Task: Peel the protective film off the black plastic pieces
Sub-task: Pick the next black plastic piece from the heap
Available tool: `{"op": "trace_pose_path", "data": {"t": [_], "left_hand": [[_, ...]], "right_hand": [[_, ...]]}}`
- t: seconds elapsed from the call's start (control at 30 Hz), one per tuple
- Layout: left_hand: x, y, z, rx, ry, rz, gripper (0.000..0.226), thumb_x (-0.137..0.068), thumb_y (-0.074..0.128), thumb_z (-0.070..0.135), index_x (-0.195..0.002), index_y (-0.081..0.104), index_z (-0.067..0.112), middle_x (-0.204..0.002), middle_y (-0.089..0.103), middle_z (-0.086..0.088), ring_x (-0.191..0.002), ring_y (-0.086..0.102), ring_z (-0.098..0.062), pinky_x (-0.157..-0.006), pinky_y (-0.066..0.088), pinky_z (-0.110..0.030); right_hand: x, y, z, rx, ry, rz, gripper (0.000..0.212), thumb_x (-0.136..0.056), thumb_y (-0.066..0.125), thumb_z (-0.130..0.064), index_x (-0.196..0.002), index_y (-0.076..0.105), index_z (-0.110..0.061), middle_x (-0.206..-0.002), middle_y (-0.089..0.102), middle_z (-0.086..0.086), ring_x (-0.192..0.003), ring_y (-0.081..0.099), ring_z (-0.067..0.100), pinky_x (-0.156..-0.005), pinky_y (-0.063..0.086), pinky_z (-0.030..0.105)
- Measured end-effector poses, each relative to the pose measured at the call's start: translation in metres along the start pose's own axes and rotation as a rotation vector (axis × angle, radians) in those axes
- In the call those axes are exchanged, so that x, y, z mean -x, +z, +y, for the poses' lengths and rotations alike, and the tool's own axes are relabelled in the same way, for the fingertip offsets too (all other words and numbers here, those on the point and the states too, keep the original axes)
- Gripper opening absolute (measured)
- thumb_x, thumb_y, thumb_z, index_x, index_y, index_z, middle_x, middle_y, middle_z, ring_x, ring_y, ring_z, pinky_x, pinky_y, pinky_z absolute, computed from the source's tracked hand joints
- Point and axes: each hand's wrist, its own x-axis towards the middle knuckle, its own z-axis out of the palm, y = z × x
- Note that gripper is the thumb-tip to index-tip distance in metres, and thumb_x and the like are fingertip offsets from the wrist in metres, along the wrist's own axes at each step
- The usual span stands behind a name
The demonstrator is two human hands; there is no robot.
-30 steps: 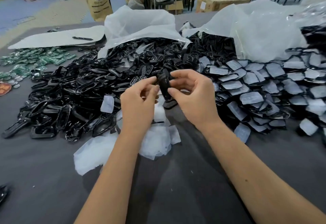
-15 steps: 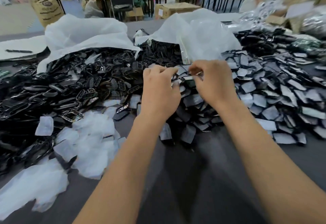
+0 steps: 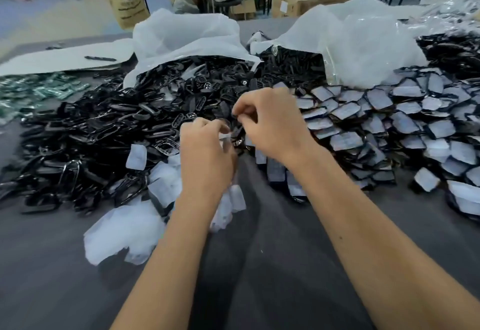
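**Both hands pinching at one black piece above the counter**

We hold our left hand (image 3: 207, 153) and right hand (image 3: 270, 121) close together over the middle of the grey counter (image 3: 259, 277). The right hand's curled fingers pinch a small black plastic piece (image 3: 237, 132); the left hand pinches a bit of clear film (image 3: 224, 136) at its edge.

At the far edge two white plastic bags (image 3: 187, 33) lie open, black parts spilling from their mouths. We see a heap of bare black pieces (image 3: 91, 134) toward the left edge and a heap of film-covered pieces (image 3: 389, 121) toward the right edge. Loose peeled film (image 3: 124, 231) lies beside our left forearm. Green packets (image 3: 39, 90) sit at the far left. Beyond the counter stand cardboard boxes (image 3: 306, 2) and tables.
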Motion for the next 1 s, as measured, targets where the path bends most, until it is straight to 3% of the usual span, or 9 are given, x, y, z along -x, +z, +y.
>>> {"op": "trace_pose_path", "data": {"t": [0.1, 0.2, 0.4, 0.57, 0.63, 0.73, 0.83, 0.9, 1.0], "left_hand": [[0.004, -0.012, -0.028, -0.125, -0.064, 0.024, 0.028, -0.086, 0.064, 0.006, -0.111, 0.075, 0.007, -0.117, 0.065, -0.012, -0.117, 0.046, -0.036, -0.097, 0.035, -0.031], [0.006, -0.017, -0.047, -0.216, -0.096, -0.014, 0.040, -0.090, 0.060, 0.012, -0.128, 0.070, 0.011, -0.132, 0.062, -0.010, -0.121, 0.045, -0.035, -0.103, 0.038, -0.036], [0.001, -0.016, -0.057, -0.162, -0.165, 0.064, 0.018, -0.095, 0.059, 0.014, -0.104, 0.075, 0.011, -0.112, 0.064, -0.009, -0.105, 0.053, -0.030, -0.092, 0.040, -0.038], [0.001, -0.024, -0.056, 0.055, -0.157, 0.291, 0.008, -0.096, 0.065, 0.011, -0.093, 0.071, 0.007, -0.094, 0.069, -0.008, -0.090, 0.062, -0.026, -0.082, 0.045, -0.035], [0.000, -0.027, -0.057, 0.119, -0.135, 0.378, 0.006, -0.093, 0.069, 0.007, -0.098, 0.072, 0.006, -0.099, 0.068, -0.008, -0.087, 0.063, -0.023, -0.081, 0.050, -0.035], [-0.001, -0.026, -0.058, 0.235, -0.192, 0.402, 0.021, -0.090, 0.077, 0.009, -0.110, 0.073, 0.007, -0.112, 0.066, -0.007, -0.089, 0.066, -0.017, -0.084, 0.055, -0.028], [0.000, -0.023, -0.060, 0.280, -0.257, 0.418, 0.007, -0.088, 0.078, 0.012, -0.091, 0.074, 0.006, -0.101, 0.070, -0.004, -0.094, 0.067, -0.021, -0.085, 0.057, -0.040], [0.000, -0.024, -0.061, 0.287, -0.288, 0.407, 0.009, -0.087, 0.078, 0.013, -0.081, 0.072, 0.010, -0.094, 0.070, 0.002, -0.090, 0.068, -0.019, -0.085, 0.057, -0.043], [0.002, -0.025, -0.063, 0.215, -0.304, 0.302, 0.015, -0.086, 0.079, 0.016, -0.074, 0.070, 0.012, -0.087, 0.071, 0.004, -0.089, 0.067, -0.021, -0.087, 0.052, -0.042]], "right_hand": [[-0.005, 0.031, -0.022, -0.006, -0.015, -0.128, 0.027, -0.090, 0.063, -0.005, -0.104, 0.080, -0.020, -0.095, 0.078, 0.002, -0.091, 0.071, 0.023, -0.081, 0.059, 0.040], [-0.011, 0.059, -0.034, 0.099, -0.003, -0.261, 0.030, -0.087, 0.062, -0.004, -0.110, 0.075, -0.020, -0.102, 0.073, 0.003, -0.095, 0.067, 0.027, -0.078, 0.059, 0.040], [-0.013, 0.081, -0.033, 0.175, 0.102, -0.377, 0.019, -0.092, 0.068, -0.016, -0.111, 0.069, -0.015, -0.112, 0.068, 0.008, -0.102, 0.066, 0.029, -0.087, 0.057, 0.042], [-0.011, 0.076, -0.027, 0.028, 0.129, -0.341, 0.008, -0.089, 0.071, -0.011, -0.093, 0.077, -0.014, -0.094, 0.073, 0.003, -0.091, 0.068, 0.022, -0.084, 0.057, 0.034], [-0.010, 0.074, -0.025, -0.026, 0.136, -0.287, 0.010, -0.090, 0.070, -0.010, -0.096, 0.078, -0.012, -0.091, 0.071, 0.001, -0.088, 0.066, 0.019, -0.083, 0.056, 0.034], [-0.006, 0.074, -0.021, -0.074, 0.154, -0.193, 0.010, -0.094, 0.069, -0.013, -0.098, 0.078, -0.011, -0.089, 0.070, -0.001, -0.087, 0.064, 0.017, -0.084, 0.054, 0.034], [0.000, 0.073, -0.018, -0.100, 0.158, -0.157, 0.008, -0.093, 0.075, -0.019, -0.088, 0.077, -0.013, -0.077, 0.066, -0.005, -0.076, 0.062, 0.012, -0.078, 0.052, 0.030], [0.001, 0.072, -0.015, -0.089, 0.176, -0.205, 0.022, -0.091, 0.079, -0.031, -0.075, 0.072, -0.017, -0.065, 0.062, -0.009, -0.065, 0.059, 0.009, -0.069, 0.049, 0.028], [-0.002, 0.074, -0.016, -0.031, 0.225, -0.302, 0.053, -0.097, 0.067, -0.052, -0.061, 0.071, -0.013, -0.043, 0.055, -0.006, -0.047, 0.055, 0.008, -0.054, 0.041, 0.027]]}}
